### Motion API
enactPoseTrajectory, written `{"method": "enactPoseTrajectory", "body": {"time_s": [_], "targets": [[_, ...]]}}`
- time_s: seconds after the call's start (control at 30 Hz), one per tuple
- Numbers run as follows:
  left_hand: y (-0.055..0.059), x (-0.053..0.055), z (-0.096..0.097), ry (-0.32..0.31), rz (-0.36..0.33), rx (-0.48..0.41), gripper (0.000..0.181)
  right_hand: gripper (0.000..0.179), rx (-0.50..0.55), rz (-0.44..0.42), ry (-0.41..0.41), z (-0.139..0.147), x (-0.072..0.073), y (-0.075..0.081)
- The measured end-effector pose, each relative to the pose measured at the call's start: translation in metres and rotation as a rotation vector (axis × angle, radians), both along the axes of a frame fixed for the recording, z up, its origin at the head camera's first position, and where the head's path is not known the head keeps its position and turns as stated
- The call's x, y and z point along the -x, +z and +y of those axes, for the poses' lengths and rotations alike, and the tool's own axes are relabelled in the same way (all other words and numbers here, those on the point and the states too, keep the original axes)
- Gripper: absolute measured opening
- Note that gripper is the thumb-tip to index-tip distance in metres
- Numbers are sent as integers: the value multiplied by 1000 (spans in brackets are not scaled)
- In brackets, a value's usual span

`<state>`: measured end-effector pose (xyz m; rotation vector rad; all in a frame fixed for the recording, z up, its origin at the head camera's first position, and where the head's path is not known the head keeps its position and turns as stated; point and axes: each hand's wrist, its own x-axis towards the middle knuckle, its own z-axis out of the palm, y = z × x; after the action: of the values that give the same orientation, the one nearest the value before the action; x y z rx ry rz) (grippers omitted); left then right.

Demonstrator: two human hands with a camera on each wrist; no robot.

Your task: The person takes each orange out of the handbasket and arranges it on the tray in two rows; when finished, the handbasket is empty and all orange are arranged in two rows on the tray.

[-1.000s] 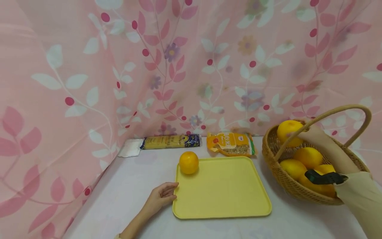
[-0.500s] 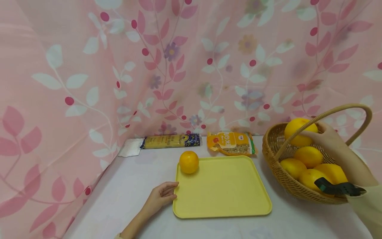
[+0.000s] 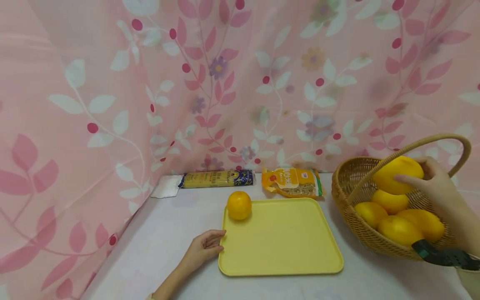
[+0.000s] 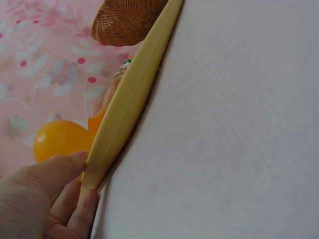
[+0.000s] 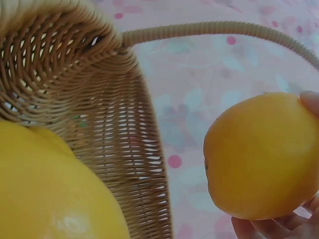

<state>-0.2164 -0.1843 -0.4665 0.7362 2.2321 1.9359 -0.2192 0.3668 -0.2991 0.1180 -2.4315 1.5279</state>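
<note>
My left hand pinches the left edge of the yellow tray, thumb above and fingers below in the left wrist view. An orange sits in the tray's far left corner. At the right, my right hand grips a large yellow fruit, by its look a mango. The fruit is above the wicker basket, partly behind its handle. In the right wrist view, the fingers support the mango from below. Several yellow fruits lie in the basket.
Behind the tray lie a noodle packet and an orange bag of grain. A white folded cloth or tissue is at the far left. The basket's tall handle arches over its opening. A floral curtain hangs behind.
My right hand has moved rightward and nearer with the mango, which has tilted and shows more of its side. The left hand keeps its hold on the tray, and the orange stays put.
</note>
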Motion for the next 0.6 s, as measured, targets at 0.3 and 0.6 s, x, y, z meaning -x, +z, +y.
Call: {"method": "enactPoseTrajectory", "body": {"time_s": [0.3, 0.6], "targets": [[0, 1, 1, 16, -3, 11, 40, 42, -36, 110, 44, 4, -17, -2], [2, 0, 1, 6, -13, 4, 40, 54, 33, 174, 134, -11, -42, 2]]}}
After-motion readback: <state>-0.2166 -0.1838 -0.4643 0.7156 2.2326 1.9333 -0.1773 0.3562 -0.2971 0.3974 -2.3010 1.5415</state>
